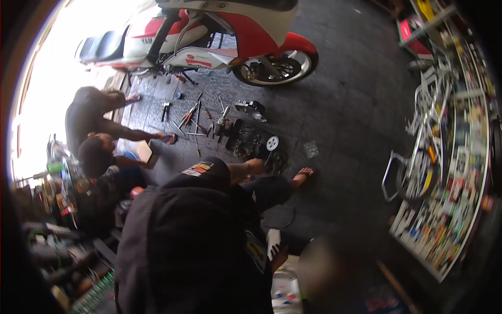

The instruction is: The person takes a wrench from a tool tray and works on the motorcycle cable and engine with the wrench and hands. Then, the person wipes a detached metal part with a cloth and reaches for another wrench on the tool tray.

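Handwork around a dark engine casing [240,145] seems to be the step in hand: in the head view, a bare hand [255,166] is reaching out from a dark-clothed body [188,235], near the casing's lower right, at the centre of the frame. The fingers are showing too small, so I cannot tell whether they are apart, together or clamped on something. A second hand [280,257], below centre, is appearing beside a white object [273,242], its grip unclear too; I cannot tell whether either hand is the wearer's. The next move is probably calling for a sure hold on one small part without disturbing its neighbours. The casing is lying on the floor [345,115], looking mostly black and uneven; a pale, holed disc [272,143] is sitting at its right edge, and a silver metal part [224,123] at its upper left. Scattered tools [197,115] are lying left of it, a clear bag [311,149] to the right.
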A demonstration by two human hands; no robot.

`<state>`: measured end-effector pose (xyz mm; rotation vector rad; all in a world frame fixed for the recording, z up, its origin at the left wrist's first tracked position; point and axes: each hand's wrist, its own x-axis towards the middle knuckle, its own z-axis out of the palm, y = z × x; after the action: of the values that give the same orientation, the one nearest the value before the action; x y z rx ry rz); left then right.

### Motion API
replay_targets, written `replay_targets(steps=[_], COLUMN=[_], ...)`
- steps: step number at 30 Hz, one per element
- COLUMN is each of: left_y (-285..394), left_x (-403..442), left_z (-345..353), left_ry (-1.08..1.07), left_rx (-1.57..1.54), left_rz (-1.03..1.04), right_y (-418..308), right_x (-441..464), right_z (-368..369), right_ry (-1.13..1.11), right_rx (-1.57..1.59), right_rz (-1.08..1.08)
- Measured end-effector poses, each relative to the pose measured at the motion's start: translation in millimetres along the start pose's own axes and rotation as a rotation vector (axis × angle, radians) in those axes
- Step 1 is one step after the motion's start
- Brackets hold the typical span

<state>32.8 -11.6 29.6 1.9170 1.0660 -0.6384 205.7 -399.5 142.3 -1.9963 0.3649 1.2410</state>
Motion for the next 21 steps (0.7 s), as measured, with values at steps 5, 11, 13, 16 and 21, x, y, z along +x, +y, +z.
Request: replay_targets(steps=[5,11,13,16,21], left_y=[67.6,154.2,175.0,197.1,213.2], left_x=[49.8,94.3,99.0,83.2,91.1], left_z=[-18.5,-13.6,-4.8,-7.9,57.8], left_ry=[0.196,0.281,0.3,0.398,0.536], left_rx=[-0.539,-0.788,-0.967,-1.121,-1.356], left_rz=[-0.336,-0.481,-0.523,-0.598,-0.815], right_y=[-112.2,-232.8,-274.4,-333.1,-431.2], right_x=[86.6,154.4,176.4,211.2,270.8], right_z=[-97.1,-176.6,-191.1,-199.3,-186.0], right_ry=[0.004,-0.079,-0.123,-0.204,-0.293], right_rx=[-0.248,-0.533,-0.644,-0.807,-1.031], right_rz=[0.049,0.088,0.096,0.115,0.113])
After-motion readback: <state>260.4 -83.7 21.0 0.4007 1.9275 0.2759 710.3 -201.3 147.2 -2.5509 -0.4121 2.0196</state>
